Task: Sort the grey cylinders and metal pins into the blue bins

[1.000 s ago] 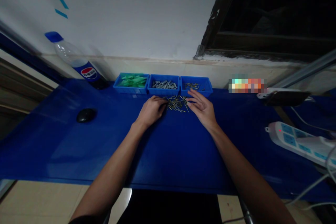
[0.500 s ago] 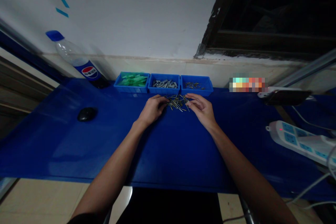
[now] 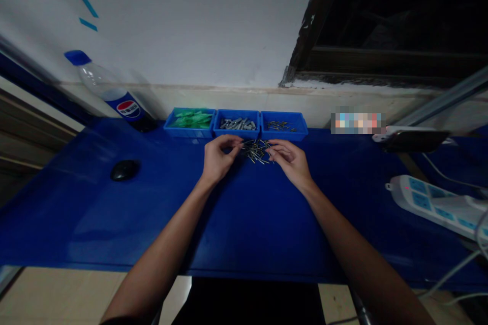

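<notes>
Free tabletop nearside, metal pile and bins beyond.

One left hand and one right hand flank one pile of thin metal pins, too tangled to count singly, and three blue bins stand in one row just behind that pile. Left of the pile there are one bottle, one mouse and two strips of blue tape; right of it, one power strip, one phone and one blurred-out item.
</notes>
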Demonstrator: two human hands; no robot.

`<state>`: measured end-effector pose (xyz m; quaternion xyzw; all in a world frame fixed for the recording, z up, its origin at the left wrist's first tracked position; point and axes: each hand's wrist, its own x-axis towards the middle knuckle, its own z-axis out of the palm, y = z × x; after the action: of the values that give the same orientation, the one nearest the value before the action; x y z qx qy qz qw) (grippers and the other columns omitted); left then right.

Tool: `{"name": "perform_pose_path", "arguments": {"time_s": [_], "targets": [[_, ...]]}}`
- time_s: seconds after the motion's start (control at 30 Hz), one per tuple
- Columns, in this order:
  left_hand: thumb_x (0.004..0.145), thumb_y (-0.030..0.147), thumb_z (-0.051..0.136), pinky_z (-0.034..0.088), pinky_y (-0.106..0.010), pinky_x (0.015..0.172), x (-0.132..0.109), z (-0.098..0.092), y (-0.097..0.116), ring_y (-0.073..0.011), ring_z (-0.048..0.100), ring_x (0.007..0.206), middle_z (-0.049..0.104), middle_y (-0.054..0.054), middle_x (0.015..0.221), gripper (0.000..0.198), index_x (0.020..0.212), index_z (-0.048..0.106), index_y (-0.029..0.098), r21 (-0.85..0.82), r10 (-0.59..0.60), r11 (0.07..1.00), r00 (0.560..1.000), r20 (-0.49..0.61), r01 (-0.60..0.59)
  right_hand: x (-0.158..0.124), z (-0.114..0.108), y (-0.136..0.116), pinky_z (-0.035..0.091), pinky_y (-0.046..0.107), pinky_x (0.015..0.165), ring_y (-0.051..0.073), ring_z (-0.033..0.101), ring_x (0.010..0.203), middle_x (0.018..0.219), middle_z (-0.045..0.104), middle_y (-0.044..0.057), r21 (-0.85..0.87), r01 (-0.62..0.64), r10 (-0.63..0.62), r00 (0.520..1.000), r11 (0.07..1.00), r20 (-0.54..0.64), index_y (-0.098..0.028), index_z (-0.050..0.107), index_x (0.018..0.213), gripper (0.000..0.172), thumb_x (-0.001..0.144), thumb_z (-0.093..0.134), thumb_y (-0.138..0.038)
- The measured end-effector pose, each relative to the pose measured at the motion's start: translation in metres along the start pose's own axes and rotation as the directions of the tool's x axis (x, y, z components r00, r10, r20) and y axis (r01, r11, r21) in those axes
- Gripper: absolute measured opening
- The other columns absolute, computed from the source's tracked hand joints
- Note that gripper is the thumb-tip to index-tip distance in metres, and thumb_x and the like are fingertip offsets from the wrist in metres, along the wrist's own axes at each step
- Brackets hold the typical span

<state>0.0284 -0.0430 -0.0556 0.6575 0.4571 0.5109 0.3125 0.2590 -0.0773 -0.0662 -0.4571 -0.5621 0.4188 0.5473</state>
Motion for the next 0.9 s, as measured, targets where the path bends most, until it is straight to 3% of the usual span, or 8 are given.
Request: {"name": "perform_pose_path", "arguments": {"time_s": [0.17, 0.37, 0.5, 0.57, 0.6, 0.73, 0.9], "targets": [[0.084, 0.028, 0.081, 0.064, -0.03, 0.084, -0.006, 0.01, 0.01, -0.0183, 0.076, 0.085, 0.08, -0.008, 0.097, 0.022, 0.102, 0.079, 0.016, -0.148, -0.012, 0.988, 0.988, 0.153, 0.035, -0.002, 0.003, -0.003, 0.062, 0.036, 0.074, 0.019, 0.075, 0.075, 0.094, 0.081, 0.005, 0.05, -0.045, 0.041, 0.996, 0.998, 0.075, -0.024, 0.076, 0.119, 0.043, 0.082, 0.085, -0.043], [0.088, 0.026, 0.077, 0.065, -0.032, 0.084, -0.011, 0.015, 0.016, -0.0186, 0.076, 0.085, 0.08, -0.01, 0.1, 0.017, 0.102, 0.078, 0.015, -0.111, 0.05, 0.994, 0.971, 0.235, -0.025, -0.001, 0.004, -0.004, 0.063, 0.036, 0.071, 0.021, 0.077, 0.074, 0.083, 0.082, 0.005, 0.106, -0.12, 0.105, 0.984, 0.987, 0.142, -0.022, 0.082, 0.098, 0.031, 0.077, 0.089, -0.044], [0.092, 0.022, 0.071, 0.063, -0.036, 0.089, -0.008, 0.003, 0.02, -0.0201, 0.075, 0.092, 0.079, -0.008, 0.106, 0.019, 0.11, 0.076, 0.018, 0.072, 0.136, 0.983, 0.934, 0.33, -0.169, 0.0, 0.002, -0.004, 0.064, 0.04, 0.073, 0.023, 0.078, 0.074, 0.082, 0.082, 0.006, 0.072, -0.103, 0.097, 0.992, 0.992, 0.08, -0.022, 0.082, 0.095, 0.031, 0.078, 0.088, -0.047], [0.092, 0.02, 0.069, 0.059, -0.043, 0.101, -0.005, -0.008, 0.022, -0.0242, 0.072, 0.107, 0.076, -0.009, 0.116, 0.027, 0.118, 0.074, 0.02, 0.236, 0.174, 0.927, 0.891, 0.419, -0.292, 0.001, 0.0, -0.006, 0.065, 0.043, 0.083, 0.025, 0.08, 0.084, 0.094, 0.083, 0.008, 0.059, -0.048, 0.05, 0.999, 0.997, -0.02, -0.023, 0.082, 0.101, 0.031, 0.081, 0.085, -0.046], [0.09, 0.019, 0.069, 0.057, -0.046, 0.104, -0.003, -0.014, 0.021, -0.0265, 0.07, 0.112, 0.074, -0.01, 0.12, 0.028, 0.118, 0.074, 0.02, 0.318, 0.166, 0.893, 0.891, 0.422, -0.318, 0.002, -0.001, -0.007, 0.064, 0.045, 0.09, 0.026, 0.08, 0.092, 0.105, 0.083, 0.009, 0.054, -0.018, 0.021, 0.998, 0.998, -0.062, -0.024, 0.081, 0.108, 0.034, 0.082, 0.085, -0.045], [0.081, 0.016, 0.07, 0.058, -0.048, 0.1, 0.0, -0.031, 0.013, -0.031, 0.068, 0.112, 0.071, -0.011, 0.12, 0.037, 0.118, 0.074, 0.021, 0.501, 0.063, 0.808, 0.89, 0.452, -0.311, 0.005, -0.006, -0.008, 0.058, 0.051, 0.105, 0.029, 0.075, 0.115, 0.138, 0.073, 0.01, 0.052, 0.034, -0.03, 0.996, 0.998, -0.087, -0.029, 0.071, 0.133, 0.055, 0.081, 0.085, -0.043], [0.086, 0.011, 0.063, 0.059, -0.038, 0.086, 0.003, -0.034, -0.001, -0.0238, 0.071, 0.094, 0.072, -0.009, 0.108, 0.027, 0.107, 0.075, 0.022, 0.472, 0.014, 0.835, 0.868, 0.496, -0.283, 0.006, -0.007, -0.003, 0.057, 0.052, 0.105, 0.028, 0.076, 0.108, 0.132, 0.075, 0.01, 0.038, -0.003, 0.007, 0.994, 0.999, -0.112, -0.028, 0.074, 0.126, 0.046, 0.082, 0.084, -0.04]]}}
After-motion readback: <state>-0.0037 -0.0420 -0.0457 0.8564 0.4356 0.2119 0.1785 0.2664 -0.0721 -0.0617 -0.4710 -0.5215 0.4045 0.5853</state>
